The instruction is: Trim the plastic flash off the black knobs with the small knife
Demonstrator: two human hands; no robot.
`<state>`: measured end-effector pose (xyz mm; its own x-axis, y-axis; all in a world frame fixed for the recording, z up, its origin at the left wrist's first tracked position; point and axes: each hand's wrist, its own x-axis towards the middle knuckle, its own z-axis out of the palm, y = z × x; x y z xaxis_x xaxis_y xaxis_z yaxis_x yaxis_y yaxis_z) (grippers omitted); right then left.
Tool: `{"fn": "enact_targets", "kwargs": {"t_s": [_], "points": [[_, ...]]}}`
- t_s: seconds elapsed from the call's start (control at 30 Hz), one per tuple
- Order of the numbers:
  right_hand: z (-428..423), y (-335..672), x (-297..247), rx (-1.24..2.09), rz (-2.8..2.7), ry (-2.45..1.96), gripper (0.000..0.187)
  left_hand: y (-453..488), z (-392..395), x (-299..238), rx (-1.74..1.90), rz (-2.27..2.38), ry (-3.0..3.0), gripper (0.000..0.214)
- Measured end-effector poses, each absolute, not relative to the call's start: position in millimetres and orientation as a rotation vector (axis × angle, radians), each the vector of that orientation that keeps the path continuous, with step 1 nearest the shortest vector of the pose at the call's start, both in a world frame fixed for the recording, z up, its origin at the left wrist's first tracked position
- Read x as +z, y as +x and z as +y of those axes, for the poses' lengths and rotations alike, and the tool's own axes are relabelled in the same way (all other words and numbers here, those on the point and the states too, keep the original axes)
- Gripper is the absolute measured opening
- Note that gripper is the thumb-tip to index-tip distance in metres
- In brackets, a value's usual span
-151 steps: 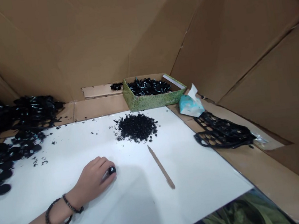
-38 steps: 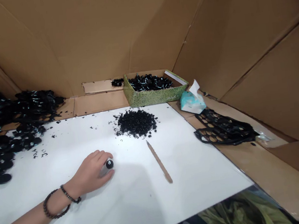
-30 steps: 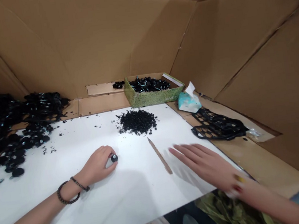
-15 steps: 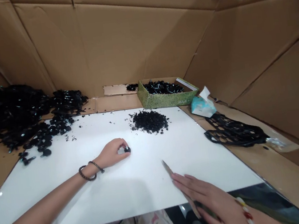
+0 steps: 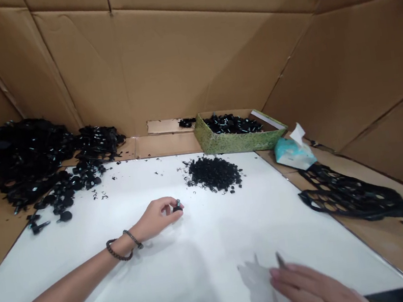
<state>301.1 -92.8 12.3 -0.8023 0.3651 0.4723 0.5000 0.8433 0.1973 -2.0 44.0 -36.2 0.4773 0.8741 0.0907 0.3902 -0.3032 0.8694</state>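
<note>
Over the middle of the white table [image 5: 137, 283], my left hand [image 5: 158, 219] pinches a small black round knob with a metal stud [image 5: 177, 207] between thumb and fingers. My right hand [image 5: 312, 285] is at the lower right, slightly blurred and partly out of the picture. A narrow metal knife [image 5: 280, 260] pokes out past its fingertips, with only the tip showing. The rest of it is hidden by the hand. Knife and knob are well apart.
Small black scraps [image 5: 214, 173] are heaped mid-table. Black studded parts [image 5: 19, 150] pile up at the left. Behind stands a green box [image 5: 241, 142] holding similar parts. A tissue pack [image 5: 294, 153] and black sheets with holes [image 5: 356, 195] lie right. Cardboard walls [image 5: 211, 55] surround the table.
My right hand has turned and lifted, drawing the knife back to the right, away from the left hand. The knob's stud now points more upward in my left fingers. The view has shifted a little.
</note>
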Motion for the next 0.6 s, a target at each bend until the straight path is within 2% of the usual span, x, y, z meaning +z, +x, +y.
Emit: {"fn": "enact_targets", "kwargs": {"t_s": [0.13, 0.2, 0.27, 0.37, 0.47, 0.6], "points": [[-27, 244, 31, -0.373, -2.329, -0.771, 0.018, -1, 42, -37, 0.721, 1.087, 2.004, 0.023], [3, 221, 24, -0.172, -2.285, -0.921, 0.013, 0, 41, -37, 0.685, 1.098, 2.071, 0.027], [20, 207, 10, 0.0, -2.352, -1.029, 0.023, 1, 40, -36, 0.658, 1.12, 2.126, 0.023], [22, 198, -14, 0.127, -2.485, -1.11, 0.025, 3, 40, -37, 0.642, 1.153, 2.175, 0.028], [18, 196, -32, 0.113, -2.515, -1.167, 0.021, 4, 41, -38, 0.633, 1.157, 2.168, 0.033], [21, 198, -42, 0.146, -2.506, -1.171, 0.013, 5, 41, -37, 0.616, 1.173, 2.196, 0.029]]}}
